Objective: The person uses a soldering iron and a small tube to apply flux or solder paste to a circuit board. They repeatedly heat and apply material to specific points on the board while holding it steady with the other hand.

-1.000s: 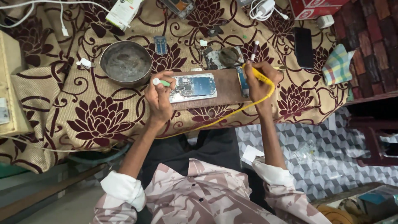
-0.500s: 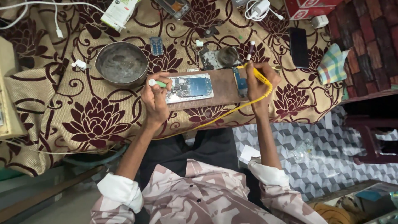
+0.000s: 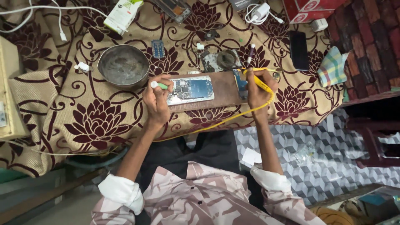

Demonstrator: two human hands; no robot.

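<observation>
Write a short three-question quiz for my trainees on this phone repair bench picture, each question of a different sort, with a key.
1. True or false: the left hand holds a green-handled tool at the edge of the opened phone.
2. Multiple choice: the yellow-handled tool with a yellow cord is held by: A) the left hand, B) the right hand, C) neither hand.
3. Fill in: the opened phone lies on a brown ____ board, and a round metal ____ stands on the flowered cloth beside the left hand.

Key: 1 true; 2 B; 3 wooden, bowl.
</observation>
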